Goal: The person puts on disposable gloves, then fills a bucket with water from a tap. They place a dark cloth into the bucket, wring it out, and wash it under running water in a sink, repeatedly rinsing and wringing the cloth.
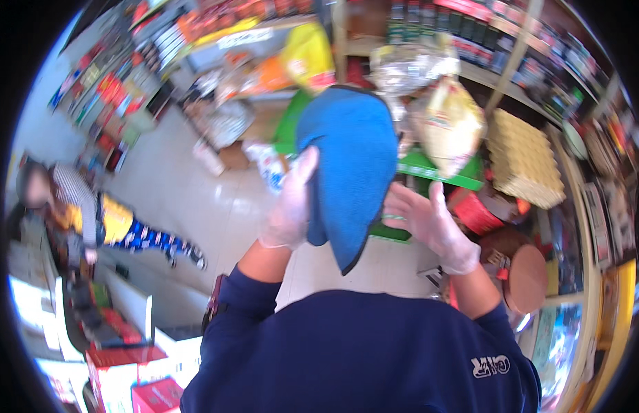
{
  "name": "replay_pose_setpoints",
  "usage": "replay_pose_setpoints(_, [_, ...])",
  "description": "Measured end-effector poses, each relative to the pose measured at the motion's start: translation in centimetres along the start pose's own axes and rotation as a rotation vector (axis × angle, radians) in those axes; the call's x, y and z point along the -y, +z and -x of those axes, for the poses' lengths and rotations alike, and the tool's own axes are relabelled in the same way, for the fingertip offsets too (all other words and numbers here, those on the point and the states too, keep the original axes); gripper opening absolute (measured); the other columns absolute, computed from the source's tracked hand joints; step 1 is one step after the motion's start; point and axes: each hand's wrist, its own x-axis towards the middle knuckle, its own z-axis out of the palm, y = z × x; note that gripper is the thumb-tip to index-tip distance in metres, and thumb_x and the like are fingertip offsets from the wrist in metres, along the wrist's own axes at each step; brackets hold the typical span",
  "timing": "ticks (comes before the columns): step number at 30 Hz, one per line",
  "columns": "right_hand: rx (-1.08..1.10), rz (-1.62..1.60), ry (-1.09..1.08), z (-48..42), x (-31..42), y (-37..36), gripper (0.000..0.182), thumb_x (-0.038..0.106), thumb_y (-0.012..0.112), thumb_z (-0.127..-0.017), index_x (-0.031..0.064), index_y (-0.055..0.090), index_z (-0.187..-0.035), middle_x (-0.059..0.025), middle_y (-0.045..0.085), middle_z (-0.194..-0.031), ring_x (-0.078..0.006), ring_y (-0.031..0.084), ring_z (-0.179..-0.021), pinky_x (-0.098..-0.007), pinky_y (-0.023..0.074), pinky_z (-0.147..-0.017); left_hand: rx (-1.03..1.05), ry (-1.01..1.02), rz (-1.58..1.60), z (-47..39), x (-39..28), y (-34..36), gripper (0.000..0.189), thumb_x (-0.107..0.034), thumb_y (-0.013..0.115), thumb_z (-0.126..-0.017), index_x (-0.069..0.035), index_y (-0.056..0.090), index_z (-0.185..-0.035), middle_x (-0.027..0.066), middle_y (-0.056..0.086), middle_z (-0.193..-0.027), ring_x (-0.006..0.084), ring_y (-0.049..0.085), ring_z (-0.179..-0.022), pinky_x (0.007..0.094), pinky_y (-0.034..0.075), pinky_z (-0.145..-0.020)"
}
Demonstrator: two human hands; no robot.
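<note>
A blue cloth (355,149) with dark edging hangs folded in front of me, its lower corner pointing down. My left hand (290,204), in a clear thin glove, grips its left side with the thumb on top. On the other side, my right hand (428,222), gloved the same way, is held up with fingers spread. Its fingertips are close to the cloth's right edge; whether they touch it I cannot tell. Behind the cloth stands a green rack (443,173) bearing a pale yellow plastic bag (451,126) with contents.
A stack of egg trays (526,157) and a brown round stool (526,279) are at my right. Shelves of packaged goods (474,31) line the back. A yellow bag (309,57) hangs ahead. At far left another person (92,211) stands on the tiled floor (195,201). Red boxes (157,395) lie lower left.
</note>
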Motion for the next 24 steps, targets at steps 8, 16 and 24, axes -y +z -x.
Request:
replay_pose_setpoints(8, [-0.246, -0.294, 0.046, -27.3, -5.2, 14.4, 0.056, 0.039, 0.060, -0.086, 0.0007, 0.047, -0.124, -0.0119, 0.055, -0.121, -0.0246, 0.054, -0.110, -0.0382, 0.0407, -0.096, -0.232, -0.035, -0.089, 2.2, -9.4, -23.1, 0.061, -0.032, 0.054, -0.090, -0.002, 0.031, -0.138, 0.0111, 0.044, -0.133, 0.0206, 0.046, -0.117, 0.0318, 0.036, -0.100])
replay_pose_setpoints(16, [0.271, -0.287, 0.131, -52.7, -15.1, 21.7, 0.043, 0.041, 0.040, -0.096, 0.0060, 0.048, -0.120, -0.0031, 0.052, -0.115, -0.0151, 0.047, -0.105, -0.0309, 0.0336, -0.097, -0.576, 0.138, -0.540, -0.5, -18.9, -38.7, 0.074, -0.028, 0.059, -0.086, -0.008, 0.017, -0.145, 0.0120, 0.030, -0.143, 0.0209, 0.029, -0.131, 0.0348, 0.026, -0.107])
replay_pose_setpoints(24, [0.492, -0.185, 0.270, -72.8, -19.4, 34.4, 0.029, 0.025, 0.041, -0.097, 0.0037, 0.051, -0.113, -0.0026, 0.056, -0.103, -0.0121, 0.051, -0.098, -0.0280, 0.0390, -0.090, -0.872, 0.468, -0.334, -3.9, -31.5, -54.4, 0.056, -0.026, 0.053, -0.091, -0.004, 0.032, -0.138, 0.0043, 0.047, -0.126, 0.0115, 0.044, -0.113, 0.0281, 0.036, -0.096])
